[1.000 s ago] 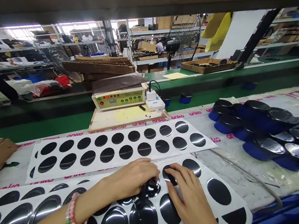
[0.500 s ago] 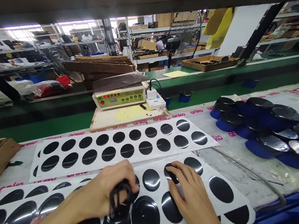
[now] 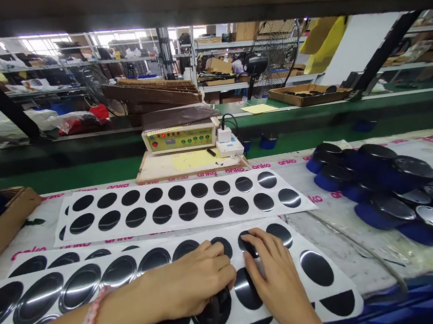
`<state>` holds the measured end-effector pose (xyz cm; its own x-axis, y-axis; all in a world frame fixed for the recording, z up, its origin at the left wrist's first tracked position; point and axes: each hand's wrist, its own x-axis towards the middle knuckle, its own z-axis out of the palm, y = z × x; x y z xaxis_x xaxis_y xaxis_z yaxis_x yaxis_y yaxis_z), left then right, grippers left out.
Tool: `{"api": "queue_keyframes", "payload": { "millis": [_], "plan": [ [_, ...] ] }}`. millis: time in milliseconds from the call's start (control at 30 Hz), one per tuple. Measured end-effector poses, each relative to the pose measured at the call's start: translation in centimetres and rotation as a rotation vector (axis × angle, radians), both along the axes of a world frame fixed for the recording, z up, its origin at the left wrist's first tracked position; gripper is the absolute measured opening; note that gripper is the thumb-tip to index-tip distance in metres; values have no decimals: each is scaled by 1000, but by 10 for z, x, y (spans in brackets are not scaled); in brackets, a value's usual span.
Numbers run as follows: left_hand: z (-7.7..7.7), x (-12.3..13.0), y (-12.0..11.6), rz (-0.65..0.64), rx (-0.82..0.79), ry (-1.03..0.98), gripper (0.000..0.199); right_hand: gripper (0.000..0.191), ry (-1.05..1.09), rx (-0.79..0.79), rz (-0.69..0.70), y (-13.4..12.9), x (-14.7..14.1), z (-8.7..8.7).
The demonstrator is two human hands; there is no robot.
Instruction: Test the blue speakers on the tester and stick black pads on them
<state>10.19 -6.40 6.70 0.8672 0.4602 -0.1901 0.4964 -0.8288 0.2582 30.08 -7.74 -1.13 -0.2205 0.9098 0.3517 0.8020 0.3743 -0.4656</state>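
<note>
My left hand (image 3: 204, 282) is closed low over the near white sheet (image 3: 291, 293), its fingers curled down around a glossy black object (image 3: 215, 309). That object is partly hidden and blurred, so its kind is unclear. My right hand (image 3: 276, 274) rests on the same sheet with thumb and fingers apart. Its fingertips touch a black disc sticker (image 3: 246, 240) and hold nothing up. More black round stickers (image 3: 317, 268) sit in rows on this sheet, several of them under or beside my hands.
Behind lies another sticker sheet (image 3: 176, 214). At right stand several blue, black-topped round parts (image 3: 385, 210). A control box (image 3: 180, 138) with a white plug adapter (image 3: 228, 141) is beyond, near a green conveyor (image 3: 119, 164). A cardboard box (image 3: 4, 232) holds blue parts at left.
My left hand has moved right and down onto the sheet with the black object, closer to my right hand. The right hand has stayed at the same sticker. The view has shifted slightly.
</note>
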Motion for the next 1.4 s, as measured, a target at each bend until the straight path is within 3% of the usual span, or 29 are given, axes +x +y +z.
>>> {"api": "queue_keyframes", "payload": {
  "millis": [267,467,633,700,767,900,1000,1100,1267,1400],
  "plan": [
    [-11,-13,-17,51,39,-98,29,24,-9,-6,7,0,1,0],
    [-6,-40,-23,105,-98,-303,18,25,-12,19,-6,0,-1,-1],
    [9,-81,-34,328,-275,-467,23,25,-34,38,-9,3,4,-4],
    [13,-90,-33,439,-262,-568,24,25,-53,62,0,4,4,-2],
    [15,-90,-24,493,-224,-545,32,24,-63,116,15,3,-1,5],
    [12,-64,6,354,-132,-236,70,28,-11,112,159,-5,-28,18],
    [7,-46,28,266,-88,-109,60,32,-10,22,267,-7,-43,16],
    [5,-36,41,241,-90,-76,48,32,-25,-18,258,-5,-45,8],
    [4,-40,38,209,-102,-63,34,30,-9,-33,236,-4,-41,2],
    [13,-72,14,276,-103,-108,38,28,-9,-31,224,-5,-42,1]
  ]
}}
